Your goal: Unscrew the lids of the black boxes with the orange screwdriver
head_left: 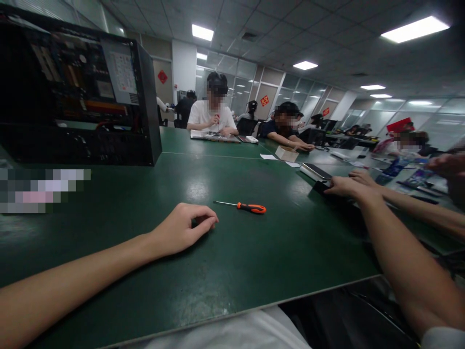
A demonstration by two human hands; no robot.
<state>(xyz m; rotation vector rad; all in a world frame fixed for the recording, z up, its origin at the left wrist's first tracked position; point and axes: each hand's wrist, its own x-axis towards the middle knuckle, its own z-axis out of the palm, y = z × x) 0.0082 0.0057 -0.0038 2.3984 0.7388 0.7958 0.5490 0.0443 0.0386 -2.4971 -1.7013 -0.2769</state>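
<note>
My left hand [183, 225] rests on the green table [174, 291], fingers curled and thumb tip near the index fingertip; nothing shows between them. Just beyond its fingertips lies a screwdriver [250, 208] with an orange and black handle, its metal shaft pointing left. Stretched out to the right, my right hand [343, 186] has its fingers bent down over a black flat object [321, 188]; the fingertips are partly hidden. Right behind that object is a silver-edged dark slab [315, 171], whose kind I cannot make out.
An open black computer case [147, 106] stands at the left. Another person's hand [363, 177] reaches in beside my right hand. Across the table, a person in a white shirt [198, 114] works over a flat panel [214, 136]. A small open box [286, 153] stands near some white paper [268, 157].
</note>
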